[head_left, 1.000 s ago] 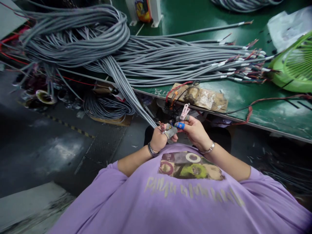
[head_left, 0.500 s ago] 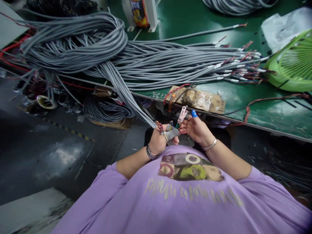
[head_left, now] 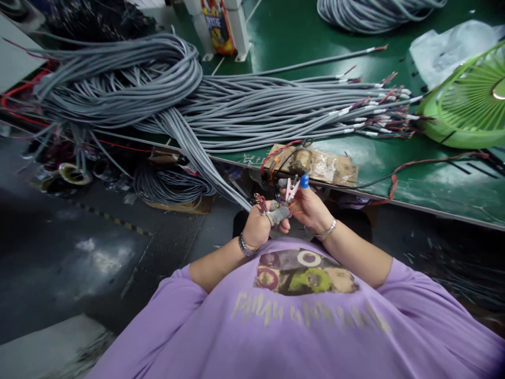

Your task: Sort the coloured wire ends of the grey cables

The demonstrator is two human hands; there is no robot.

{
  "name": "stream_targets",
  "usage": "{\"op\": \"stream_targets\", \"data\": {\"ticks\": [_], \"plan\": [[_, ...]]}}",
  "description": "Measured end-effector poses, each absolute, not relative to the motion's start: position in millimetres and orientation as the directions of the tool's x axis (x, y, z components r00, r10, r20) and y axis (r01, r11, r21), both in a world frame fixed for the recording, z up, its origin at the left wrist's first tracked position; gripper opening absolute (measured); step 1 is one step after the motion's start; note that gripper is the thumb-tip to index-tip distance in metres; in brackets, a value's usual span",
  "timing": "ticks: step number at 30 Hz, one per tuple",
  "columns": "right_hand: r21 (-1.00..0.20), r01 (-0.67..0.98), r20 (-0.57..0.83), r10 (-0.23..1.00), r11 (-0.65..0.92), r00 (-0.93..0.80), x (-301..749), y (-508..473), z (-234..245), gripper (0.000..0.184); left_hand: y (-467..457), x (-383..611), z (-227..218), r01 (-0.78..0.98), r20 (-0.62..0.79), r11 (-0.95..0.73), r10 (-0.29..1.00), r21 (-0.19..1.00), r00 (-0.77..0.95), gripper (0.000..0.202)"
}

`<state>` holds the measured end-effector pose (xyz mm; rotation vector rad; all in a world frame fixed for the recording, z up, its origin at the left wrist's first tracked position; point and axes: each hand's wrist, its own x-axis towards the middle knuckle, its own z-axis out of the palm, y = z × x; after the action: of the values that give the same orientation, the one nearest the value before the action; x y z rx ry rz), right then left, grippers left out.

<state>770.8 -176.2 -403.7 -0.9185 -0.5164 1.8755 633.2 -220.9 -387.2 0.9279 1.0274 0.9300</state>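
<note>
My left hand (head_left: 256, 227) is closed round the ends of several grey cables (head_left: 221, 181), whose stripped coloured wires (head_left: 261, 202) stick out by the fingers. Its thumb is wrapped in a grey covering (head_left: 278, 215) and points right. Close by, my right hand (head_left: 315, 211) has its fingers curled at a pink clothespin (head_left: 291, 190), its thumb in a blue finger cot (head_left: 304, 181) against the clip. Thin orange-red wires (head_left: 294, 209) run between the two hands below the clip. Which wires the clip bites is too small to tell.
A big bundle of grey cables (head_left: 252, 108) lies across the green table (head_left: 284, 37), its coil (head_left: 118, 89) at left. Near the table edge is a cardboard piece (head_left: 331, 166) with black and red leads. A green fan (head_left: 469, 100) stands right. Another cable coil (head_left: 169, 184) lies below.
My right hand has moved left, closer to my left hand, and its thumb has come in to the clothespin. The clip has turned, so its two legs now show as a V.
</note>
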Motion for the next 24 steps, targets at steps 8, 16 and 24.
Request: {"op": "stream_targets", "data": {"ticks": [8,16,24], "plan": [[-0.663,-0.621,-0.383,0.902,-0.419,-0.2,768.2,-174.9,-402.2,0.056,-222.5,631.8,-388.8,-0.097,-0.262,0.296,0.928,0.95,0.267,0.041],[-0.642,-0.585,-0.383,0.868,-0.497,-0.317,775.5,-183.3,-399.9,0.065,-232.6,626.3,-387.6,-0.118,-0.23,0.273,0.93,0.955,0.288,0.042],[-0.722,-0.566,-0.311,0.917,-0.399,-0.249,776.2,-190.2,-398.7,0.049,-234.7,630.7,-389.4,-0.18,-0.178,0.214,0.964,0.96,0.199,0.038]]}}
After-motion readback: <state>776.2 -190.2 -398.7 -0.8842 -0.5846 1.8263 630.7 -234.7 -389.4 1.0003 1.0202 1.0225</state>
